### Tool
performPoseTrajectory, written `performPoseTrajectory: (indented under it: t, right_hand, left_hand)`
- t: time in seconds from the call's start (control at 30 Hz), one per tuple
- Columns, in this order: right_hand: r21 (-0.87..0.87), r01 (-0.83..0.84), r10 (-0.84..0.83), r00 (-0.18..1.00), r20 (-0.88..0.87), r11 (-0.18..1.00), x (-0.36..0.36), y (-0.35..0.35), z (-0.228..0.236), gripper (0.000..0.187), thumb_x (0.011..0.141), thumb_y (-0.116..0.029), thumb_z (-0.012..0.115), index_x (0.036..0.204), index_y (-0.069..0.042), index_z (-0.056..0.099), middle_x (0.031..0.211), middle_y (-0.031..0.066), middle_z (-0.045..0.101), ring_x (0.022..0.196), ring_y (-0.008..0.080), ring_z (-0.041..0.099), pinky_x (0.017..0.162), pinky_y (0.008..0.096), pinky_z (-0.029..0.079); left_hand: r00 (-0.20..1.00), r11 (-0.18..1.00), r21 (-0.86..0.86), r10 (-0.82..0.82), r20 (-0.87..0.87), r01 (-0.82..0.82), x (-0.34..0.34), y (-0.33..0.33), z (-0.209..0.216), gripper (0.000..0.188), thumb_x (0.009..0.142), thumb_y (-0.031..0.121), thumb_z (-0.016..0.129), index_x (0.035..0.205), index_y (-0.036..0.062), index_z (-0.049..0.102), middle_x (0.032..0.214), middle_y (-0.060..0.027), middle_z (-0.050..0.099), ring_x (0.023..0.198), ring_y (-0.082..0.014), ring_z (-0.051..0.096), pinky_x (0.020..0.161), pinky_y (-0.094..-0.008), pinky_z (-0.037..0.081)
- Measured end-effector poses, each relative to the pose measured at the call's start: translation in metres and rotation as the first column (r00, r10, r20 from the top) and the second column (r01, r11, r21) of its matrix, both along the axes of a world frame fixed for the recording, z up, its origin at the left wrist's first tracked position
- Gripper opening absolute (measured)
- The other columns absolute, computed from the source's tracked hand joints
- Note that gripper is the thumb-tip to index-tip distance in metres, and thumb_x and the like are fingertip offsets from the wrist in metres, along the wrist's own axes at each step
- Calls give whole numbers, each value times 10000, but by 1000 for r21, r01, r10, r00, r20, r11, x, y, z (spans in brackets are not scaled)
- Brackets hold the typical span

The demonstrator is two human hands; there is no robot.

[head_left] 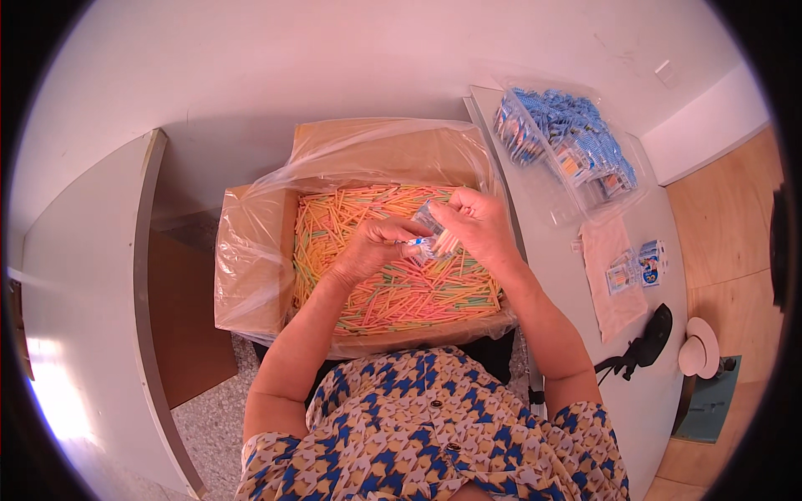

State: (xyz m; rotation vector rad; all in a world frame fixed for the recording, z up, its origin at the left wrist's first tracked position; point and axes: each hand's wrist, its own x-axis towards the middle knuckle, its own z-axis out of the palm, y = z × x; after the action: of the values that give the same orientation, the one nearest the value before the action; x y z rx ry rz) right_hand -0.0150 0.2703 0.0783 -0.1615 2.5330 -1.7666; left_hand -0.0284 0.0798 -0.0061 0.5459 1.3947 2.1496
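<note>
Over a large cardboard box (255,259) lined with clear plastic, my two hands work close together on a small clear plastic packet (424,220) with blue and white print. My left hand (373,249) is closed, pinching the packet's printed lower end. Thumb and fingers of my right hand (478,224) close on its upper edge. Pale sticks (448,243) show just under my right fingers; whether they lie inside the packet or in the hand, I cannot tell. Beneath both hands, thin pastel sticks (393,296) in pink, orange, yellow and green fill the box.
On the grey table (547,242) at right stands a clear plastic bin (576,196) heaped with blue packets (561,125). Nearer lie a pink cloth (614,313), loose packets (622,271) and a black strapped object (650,338). A grey panel (92,275) rises at left.
</note>
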Motion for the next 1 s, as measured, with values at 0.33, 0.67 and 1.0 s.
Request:
performPoseTrajectory:
  t: [0.33,0.67,1.0]
  right_hand:
    - [224,-84,128,973,-193,971,9,-4,12,266,826,-238,709,793,-30,547,632,47,541,575,97,514,502,260,416]
    - [230,31,52,936,-347,973,55,61,-9,196,771,-113,682,945,-46,619,820,132,626,742,269,625,658,357,481]
    - [569,578,-454,815,-362,584,129,405,-13,158,661,-110,625,800,-38,640,687,52,631,628,142,580,599,299,424]
  left_hand:
    - [996,998,-52,39,75,-35,4,1,-8,153,863,148,674,948,28,717,880,-14,693,866,-98,602,835,-282,494]
    - [991,986,-153,43,-129,-62,5,2,-25,306,848,114,649,1126,-14,636,1032,-107,671,957,-199,624,882,-343,500]
    - [808,764,-494,59,-587,-414,-5,-1,-15,210,835,27,632,1043,16,663,978,-79,683,880,-161,636,745,-312,508]
